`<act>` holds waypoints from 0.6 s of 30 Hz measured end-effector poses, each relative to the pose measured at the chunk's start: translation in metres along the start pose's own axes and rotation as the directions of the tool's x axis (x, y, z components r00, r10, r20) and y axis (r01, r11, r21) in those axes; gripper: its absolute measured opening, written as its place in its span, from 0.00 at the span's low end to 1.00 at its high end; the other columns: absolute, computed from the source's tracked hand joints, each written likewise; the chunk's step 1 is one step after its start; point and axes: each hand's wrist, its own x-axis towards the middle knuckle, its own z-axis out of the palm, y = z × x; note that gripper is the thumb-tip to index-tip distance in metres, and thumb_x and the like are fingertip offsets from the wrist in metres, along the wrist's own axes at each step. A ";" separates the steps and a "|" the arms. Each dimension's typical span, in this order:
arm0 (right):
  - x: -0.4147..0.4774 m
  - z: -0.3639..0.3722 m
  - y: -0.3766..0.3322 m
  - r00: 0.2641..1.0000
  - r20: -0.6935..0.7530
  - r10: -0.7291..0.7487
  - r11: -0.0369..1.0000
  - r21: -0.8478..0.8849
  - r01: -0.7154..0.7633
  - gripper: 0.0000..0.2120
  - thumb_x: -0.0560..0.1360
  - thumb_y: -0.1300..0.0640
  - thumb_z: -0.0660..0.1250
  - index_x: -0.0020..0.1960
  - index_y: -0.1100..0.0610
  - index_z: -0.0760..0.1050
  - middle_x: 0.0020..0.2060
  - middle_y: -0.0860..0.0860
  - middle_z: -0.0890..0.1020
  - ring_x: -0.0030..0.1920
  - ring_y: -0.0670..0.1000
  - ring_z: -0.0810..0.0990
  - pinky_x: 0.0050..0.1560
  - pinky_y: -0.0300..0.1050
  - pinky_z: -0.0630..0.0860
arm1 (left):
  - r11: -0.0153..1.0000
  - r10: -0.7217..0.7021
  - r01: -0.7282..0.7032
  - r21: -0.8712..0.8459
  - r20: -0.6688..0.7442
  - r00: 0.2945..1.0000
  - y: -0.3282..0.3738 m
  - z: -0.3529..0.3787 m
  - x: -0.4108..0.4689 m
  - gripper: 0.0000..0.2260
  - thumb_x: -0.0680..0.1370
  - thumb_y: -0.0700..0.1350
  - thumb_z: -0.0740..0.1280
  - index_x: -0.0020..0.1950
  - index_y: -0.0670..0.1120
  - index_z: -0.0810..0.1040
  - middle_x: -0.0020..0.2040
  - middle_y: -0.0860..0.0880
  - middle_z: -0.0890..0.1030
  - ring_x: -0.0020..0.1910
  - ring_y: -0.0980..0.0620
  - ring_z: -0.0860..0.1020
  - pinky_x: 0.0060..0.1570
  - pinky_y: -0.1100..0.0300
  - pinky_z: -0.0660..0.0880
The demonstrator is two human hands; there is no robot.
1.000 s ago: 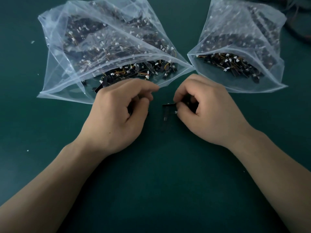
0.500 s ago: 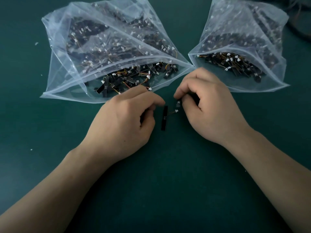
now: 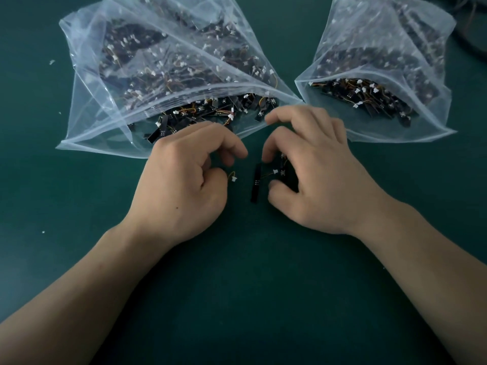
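Tabletop (image 3: 242, 299): dark green; it carries both bags, the loose parts and both hands.
Left hand (image 3: 184, 185): just left of centre, knuckles up, fingers curled in, thumb against the index finger.
Left grip: narrow, closed on a small wired part (image 3: 233, 177); only its yellow wire loop and white end poke out past the thumb.
Right hand (image 3: 319, 177): just right of centre, fingers arched and loosely spread, tips pointing left.
Right grip: half wide; a dark part (image 3: 286, 172) sits under the fingers beside the thumb, and I cannot tell whether it is held or only covered.
Black strip (image 3: 256, 183): flat on the tabletop between the two hands, its length running near to far, just beside the right thumb tip. A thin wire leads from it to a white plug (image 3: 275, 171) under the right fingers.
Left bag (image 3: 110, 83): clear plastic, far left, mouth open toward the hands, full of black strips with wires and white plugs.
Right bag (image 3: 382, 48): clear plastic, far right, holding the same kind of parts.
Cables (image 3: 474, 27): dark, in the far right corner, partly out of view.
White specks (image 3: 52, 61): scattered on the left of the tabletop.
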 end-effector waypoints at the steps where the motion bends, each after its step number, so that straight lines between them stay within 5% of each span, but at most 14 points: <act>1: 0.001 0.000 0.000 1.000 -0.002 0.001 1.000 0.003 -0.001 0.10 0.71 0.48 0.66 0.49 0.51 0.76 0.69 0.49 0.71 0.75 0.52 0.63 0.71 0.45 0.54 | 1.000 -0.012 0.012 -0.004 0.014 1.000 0.000 0.000 0.000 0.21 0.65 0.31 0.60 0.50 0.47 0.84 0.41 0.58 0.78 0.35 0.52 0.75 0.35 0.69 0.68; 8: 0.001 -0.001 0.003 0.998 -0.063 -0.024 0.986 0.165 0.034 0.05 0.78 0.50 0.69 0.45 0.49 0.78 0.70 0.45 0.74 0.74 0.46 0.66 0.74 0.44 0.55 | 0.991 -0.086 0.092 -0.102 0.064 0.994 0.001 -0.003 0.002 0.21 0.65 0.33 0.60 0.52 0.49 0.83 0.39 0.53 0.79 0.34 0.50 0.75 0.35 0.71 0.67; 12: 0.001 -0.005 0.005 0.994 -0.106 0.015 0.947 0.319 0.019 0.03 0.81 0.51 0.68 0.47 0.47 0.79 0.68 0.42 0.76 0.73 0.42 0.69 0.77 0.52 0.60 | 0.985 -0.104 0.108 -0.131 0.034 0.994 0.003 -0.005 0.002 0.19 0.66 0.34 0.60 0.51 0.49 0.83 0.36 0.52 0.75 0.33 0.49 0.71 0.34 0.66 0.67; 18: 0.002 -0.004 0.006 0.986 -0.160 0.055 0.937 0.350 0.005 0.06 0.83 0.51 0.67 0.46 0.45 0.77 0.65 0.43 0.79 0.70 0.43 0.72 0.74 0.59 0.65 | 0.981 -0.184 0.186 0.051 -0.035 0.982 0.008 -0.004 -0.003 0.13 0.67 0.40 0.61 0.49 0.51 0.77 0.31 0.52 0.71 0.29 0.49 0.69 0.31 0.55 0.69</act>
